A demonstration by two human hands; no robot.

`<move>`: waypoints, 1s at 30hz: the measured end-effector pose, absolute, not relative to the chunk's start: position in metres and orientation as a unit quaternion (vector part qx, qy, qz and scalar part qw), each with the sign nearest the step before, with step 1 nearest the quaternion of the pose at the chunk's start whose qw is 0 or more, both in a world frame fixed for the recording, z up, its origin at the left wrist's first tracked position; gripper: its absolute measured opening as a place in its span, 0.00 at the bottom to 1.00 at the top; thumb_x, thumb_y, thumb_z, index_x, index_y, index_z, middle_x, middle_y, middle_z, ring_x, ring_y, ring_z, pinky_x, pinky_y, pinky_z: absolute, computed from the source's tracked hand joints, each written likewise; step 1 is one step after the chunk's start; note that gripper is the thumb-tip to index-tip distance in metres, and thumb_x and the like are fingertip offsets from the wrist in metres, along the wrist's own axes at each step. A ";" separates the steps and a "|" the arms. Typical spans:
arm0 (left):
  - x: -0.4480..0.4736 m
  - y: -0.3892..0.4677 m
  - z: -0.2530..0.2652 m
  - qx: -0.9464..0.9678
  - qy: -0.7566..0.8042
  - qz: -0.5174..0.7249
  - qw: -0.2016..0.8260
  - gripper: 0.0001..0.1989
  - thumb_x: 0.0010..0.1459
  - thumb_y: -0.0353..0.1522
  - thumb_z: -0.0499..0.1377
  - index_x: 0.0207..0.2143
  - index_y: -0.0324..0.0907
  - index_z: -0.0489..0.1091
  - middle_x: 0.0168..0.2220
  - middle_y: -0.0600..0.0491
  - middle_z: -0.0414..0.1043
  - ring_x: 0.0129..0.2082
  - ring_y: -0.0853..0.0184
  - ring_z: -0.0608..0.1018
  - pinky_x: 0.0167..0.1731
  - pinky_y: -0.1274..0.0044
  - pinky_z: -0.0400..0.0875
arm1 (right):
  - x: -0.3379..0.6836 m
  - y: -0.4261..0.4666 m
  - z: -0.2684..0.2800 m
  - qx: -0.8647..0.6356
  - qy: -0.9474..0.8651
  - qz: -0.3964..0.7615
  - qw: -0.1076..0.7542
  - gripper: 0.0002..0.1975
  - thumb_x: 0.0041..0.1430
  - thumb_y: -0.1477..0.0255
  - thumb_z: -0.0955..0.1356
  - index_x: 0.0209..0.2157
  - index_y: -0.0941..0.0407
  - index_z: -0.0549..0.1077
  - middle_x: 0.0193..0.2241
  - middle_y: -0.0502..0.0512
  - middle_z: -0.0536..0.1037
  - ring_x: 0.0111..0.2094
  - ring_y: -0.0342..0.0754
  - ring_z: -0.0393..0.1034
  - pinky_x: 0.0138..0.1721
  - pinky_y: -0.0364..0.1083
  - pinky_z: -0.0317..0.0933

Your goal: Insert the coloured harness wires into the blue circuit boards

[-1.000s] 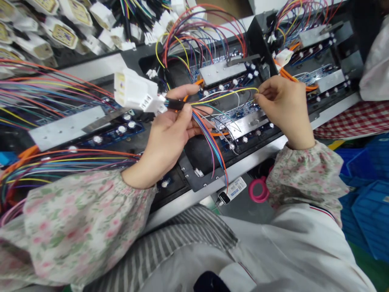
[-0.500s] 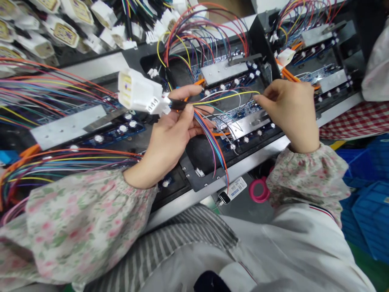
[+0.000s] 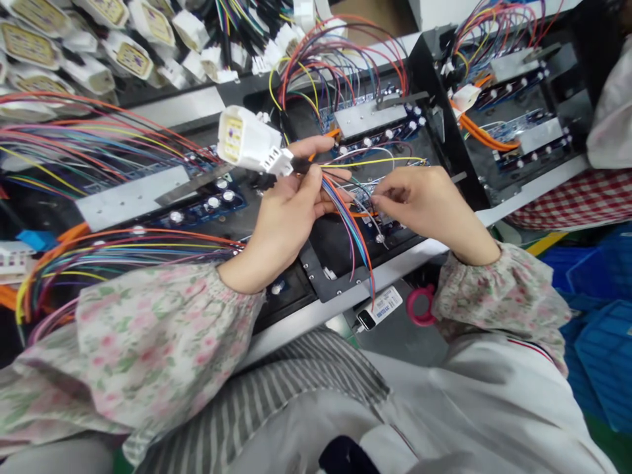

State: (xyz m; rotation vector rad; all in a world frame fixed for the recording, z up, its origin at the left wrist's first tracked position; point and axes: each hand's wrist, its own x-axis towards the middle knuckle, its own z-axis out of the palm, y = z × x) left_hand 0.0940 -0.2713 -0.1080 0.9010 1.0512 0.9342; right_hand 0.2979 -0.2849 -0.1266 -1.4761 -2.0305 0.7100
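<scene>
Wire bundle held over a circuit board

The white plug's (image 3: 249, 139) wires (image 3: 345, 217) are clamped by the left hand (image 3: 286, 220); a thin wire is pinched by the right hand's (image 3: 429, 207) closed fingers (image 3: 388, 195).

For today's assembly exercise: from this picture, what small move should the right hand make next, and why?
Probably pinch one loose wire and draw it clear of the bundle. The left hand grips the wire harness just behind the white connector, its coloured wires fanning down free. The right hand has its fingertips at thin strands over the circuit board; whether one is pinched cannot be told.
</scene>
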 end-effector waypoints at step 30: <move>0.088 -0.265 -0.124 0.438 0.460 0.403 0.658 0.10 0.69 0.33 0.56 0.51 0.50 0.67 0.34 0.56 0.77 0.27 0.72 0.80 0.31 0.79 0.77 | 0.297 -0.274 -0.146 -0.573 -0.728 0.227 0.300 0.09 0.56 0.79 0.68 0.27 0.50 0.69 0.28 0.50 0.79 0.30 0.48 0.75 0.34 0.48 0.68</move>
